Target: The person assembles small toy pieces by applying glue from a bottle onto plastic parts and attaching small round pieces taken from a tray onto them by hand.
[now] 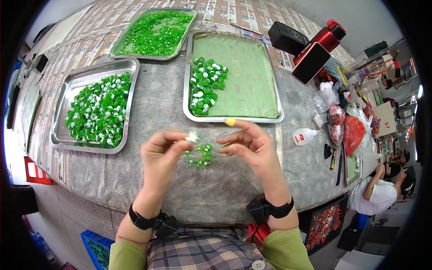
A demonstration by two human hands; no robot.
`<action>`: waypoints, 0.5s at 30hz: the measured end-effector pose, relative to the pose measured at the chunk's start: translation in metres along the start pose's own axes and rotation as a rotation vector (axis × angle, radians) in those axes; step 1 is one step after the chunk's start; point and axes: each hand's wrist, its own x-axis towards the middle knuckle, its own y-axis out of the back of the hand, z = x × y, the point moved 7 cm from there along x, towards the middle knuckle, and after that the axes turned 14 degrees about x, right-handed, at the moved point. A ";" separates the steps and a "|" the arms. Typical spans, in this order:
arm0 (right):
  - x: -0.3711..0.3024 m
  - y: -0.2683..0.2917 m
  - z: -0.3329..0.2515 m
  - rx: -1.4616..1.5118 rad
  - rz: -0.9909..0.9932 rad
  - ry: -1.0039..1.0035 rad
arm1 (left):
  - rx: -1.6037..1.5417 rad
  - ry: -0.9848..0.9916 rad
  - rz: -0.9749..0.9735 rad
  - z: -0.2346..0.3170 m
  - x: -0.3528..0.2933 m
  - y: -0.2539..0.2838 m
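Observation:
My left hand [163, 153] pinches a small round green-and-white piece [194, 137] between thumb and forefinger. To its right, my right hand [249, 146] has its thumb and a finger drawn together; whatever may be between them is too small to make out. Its forefinger, with yellow tape round the tip, reaches out. Below and between both hands, a loose cluster of small green parts with white dots [199, 156] lies on the grey table cover. Beyond the hands stands a metal tray lined with a green sheet [245, 76], with green-and-white pieces [207, 83] along its left side.
A metal tray [60, 119] at left holds a heap of green-and-white pieces; another tray [118, 47] behind holds small green parts. On the right are a phone [311, 63], a red bottle [327, 36], a black box [288, 38], a white squeeze bottle [305, 136] and plastic bags [354, 135].

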 end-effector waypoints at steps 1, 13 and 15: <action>0.001 0.006 -0.002 -0.003 0.006 0.005 | -0.258 0.016 0.084 -0.002 0.006 0.016; 0.006 0.017 0.020 -1.317 -0.204 0.179 | -0.240 0.245 -0.098 -0.016 0.005 -0.001; 0.005 0.013 0.018 -1.325 -0.216 0.177 | 0.097 0.070 -0.188 -0.004 0.002 -0.013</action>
